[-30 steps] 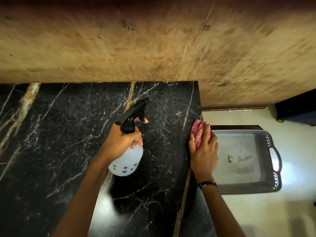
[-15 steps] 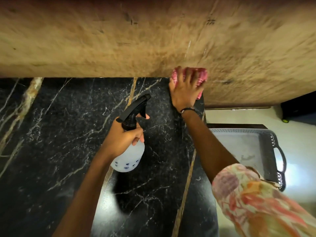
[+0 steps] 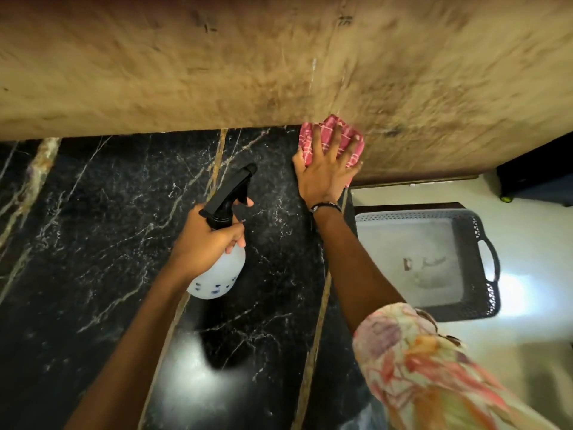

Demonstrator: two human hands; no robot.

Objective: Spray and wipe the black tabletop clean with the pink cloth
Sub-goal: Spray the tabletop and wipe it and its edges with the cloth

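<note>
Pink cloth (image 3: 333, 141) lies at the far right corner of the black worktop (image 3: 93, 228), against the brown wall. Right hand (image 3: 325, 172) presses it, fingers spread flat. Left hand (image 3: 207, 243) grips the spray bottle (image 3: 221, 271) by its neck, above the worktop.

The black veined table (image 3: 93, 243) ran up to a tan wall (image 3: 217, 72) at its far edge. The right hand (image 3: 325, 172) lay flat with fingers spread on a pink checked cloth (image 3: 335, 131), pressing it at the table's far right corner against the wall. The left hand (image 3: 207, 240) gripped the neck of a white spray bottle (image 3: 220, 274) held above the table, its black nozzle (image 3: 231, 189) pointing far-right. A grey basket (image 3: 477, 274) sat on the floor to the right.
</note>
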